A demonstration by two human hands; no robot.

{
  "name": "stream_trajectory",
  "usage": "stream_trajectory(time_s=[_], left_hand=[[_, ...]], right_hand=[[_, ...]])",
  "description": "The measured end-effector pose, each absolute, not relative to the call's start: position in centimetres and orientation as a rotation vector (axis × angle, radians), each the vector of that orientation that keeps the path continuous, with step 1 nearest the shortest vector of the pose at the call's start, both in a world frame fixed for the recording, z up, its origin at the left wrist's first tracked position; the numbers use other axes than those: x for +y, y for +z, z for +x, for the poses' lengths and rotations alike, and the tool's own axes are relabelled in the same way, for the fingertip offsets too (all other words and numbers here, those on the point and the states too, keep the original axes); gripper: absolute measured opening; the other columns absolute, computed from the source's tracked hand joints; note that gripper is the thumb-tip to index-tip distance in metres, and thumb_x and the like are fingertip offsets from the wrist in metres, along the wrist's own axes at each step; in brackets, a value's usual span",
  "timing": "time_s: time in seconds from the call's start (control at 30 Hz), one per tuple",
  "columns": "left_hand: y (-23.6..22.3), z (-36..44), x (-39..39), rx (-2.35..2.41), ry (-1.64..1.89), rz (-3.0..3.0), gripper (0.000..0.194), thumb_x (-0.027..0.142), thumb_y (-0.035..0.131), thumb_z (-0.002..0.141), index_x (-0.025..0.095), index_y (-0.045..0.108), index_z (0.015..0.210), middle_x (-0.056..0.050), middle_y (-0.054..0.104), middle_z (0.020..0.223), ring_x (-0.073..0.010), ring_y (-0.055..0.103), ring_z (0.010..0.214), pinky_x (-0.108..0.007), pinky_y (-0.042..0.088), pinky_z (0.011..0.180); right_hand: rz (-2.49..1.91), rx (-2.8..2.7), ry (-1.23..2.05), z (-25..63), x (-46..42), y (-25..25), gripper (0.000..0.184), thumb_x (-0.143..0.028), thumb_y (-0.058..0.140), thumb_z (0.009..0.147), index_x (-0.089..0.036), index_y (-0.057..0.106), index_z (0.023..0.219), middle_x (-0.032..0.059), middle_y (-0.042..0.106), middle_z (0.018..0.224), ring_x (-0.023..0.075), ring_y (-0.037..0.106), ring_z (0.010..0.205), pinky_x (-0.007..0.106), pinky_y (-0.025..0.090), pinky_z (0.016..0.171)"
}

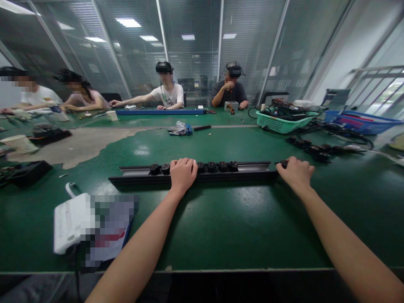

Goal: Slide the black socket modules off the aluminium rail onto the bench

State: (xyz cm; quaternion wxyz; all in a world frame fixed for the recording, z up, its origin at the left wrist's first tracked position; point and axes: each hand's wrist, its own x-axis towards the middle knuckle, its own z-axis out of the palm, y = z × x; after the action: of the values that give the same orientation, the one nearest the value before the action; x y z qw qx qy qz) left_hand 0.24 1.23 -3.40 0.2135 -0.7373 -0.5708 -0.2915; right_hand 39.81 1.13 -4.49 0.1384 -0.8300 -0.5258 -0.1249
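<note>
A long black metal rail [142, 180] with a silvery inner channel lies across the green table in front of me. Several round black socket-like modules [222, 166] sit in a row along its middle. My left hand [183, 174] is closed over the rail and hides some of the modules. At the rail's right end, my right hand [296, 173] is closed on a small black piece [282, 164]. The fingers cover most of that piece, so its kind does not show. It is at or very near the rail end; I cannot tell whether they touch.
A white device [73, 223] and a blurred packet [110, 229] lie near left. Gloves [180, 128] and a short black bar [202, 128] lie farther back. A green basket [280, 124], a blue basket [362, 123] and black parts [315, 149] occupy the right. Several people sit opposite.
</note>
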Motion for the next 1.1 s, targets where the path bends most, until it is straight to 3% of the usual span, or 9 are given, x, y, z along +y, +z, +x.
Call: stream_trajectory(time_s=[0.43,0.73,0.9,1.1], left_hand=[[-3.5,0.2,1.3,-1.585,-0.812,-2.045,0.037,0.032,0.037,0.102,0.021,0.065,0.081,-0.007,0.073,0.090,-0.0238,0.063,0.088,-0.042,0.035,0.085],[-3.4,0.1,1.1,-1.603,-0.851,-2.085,0.038,0.034,0.036,0.102,0.022,0.067,0.083,-0.009,0.073,0.092,-0.0250,0.063,0.089,-0.043,0.035,0.086],[-3.3,0.2,1.2,-1.614,-0.835,-2.078,0.038,0.033,0.036,0.102,0.022,0.067,0.084,-0.009,0.073,0.092,-0.0249,0.063,0.090,-0.043,0.035,0.086],[-3.2,0.3,1.1,-1.625,-0.825,-2.076,0.039,0.033,0.035,0.102,0.021,0.067,0.084,-0.010,0.073,0.091,-0.0250,0.063,0.090,-0.043,0.035,0.085]], right_hand=[[-2.491,-1.545,-0.338,43.3,2.0,-6.0,0.050,-0.051,0.042,0.093,-0.013,0.066,0.115,0.0218,0.068,0.109,0.0384,0.054,0.107,0.048,0.035,0.086],[-2.498,-1.295,-0.368,45.0,2.0,-6.9,0.047,-0.041,0.048,0.092,-0.009,0.055,0.125,0.0290,0.063,0.117,0.0427,0.054,0.109,0.053,0.032,0.087],[-2.416,-1.279,-0.458,43.8,1.3,-5.6,0.048,-0.039,0.040,0.092,-0.006,0.058,0.122,0.0317,0.059,0.119,0.0445,0.049,0.113,0.055,0.031,0.087],[-2.029,-1.503,-0.629,38.6,0.0,-3.3,0.046,-0.037,0.032,0.096,-0.011,0.064,0.115,0.0228,0.061,0.112,0.0369,0.047,0.111,0.049,0.032,0.091]])
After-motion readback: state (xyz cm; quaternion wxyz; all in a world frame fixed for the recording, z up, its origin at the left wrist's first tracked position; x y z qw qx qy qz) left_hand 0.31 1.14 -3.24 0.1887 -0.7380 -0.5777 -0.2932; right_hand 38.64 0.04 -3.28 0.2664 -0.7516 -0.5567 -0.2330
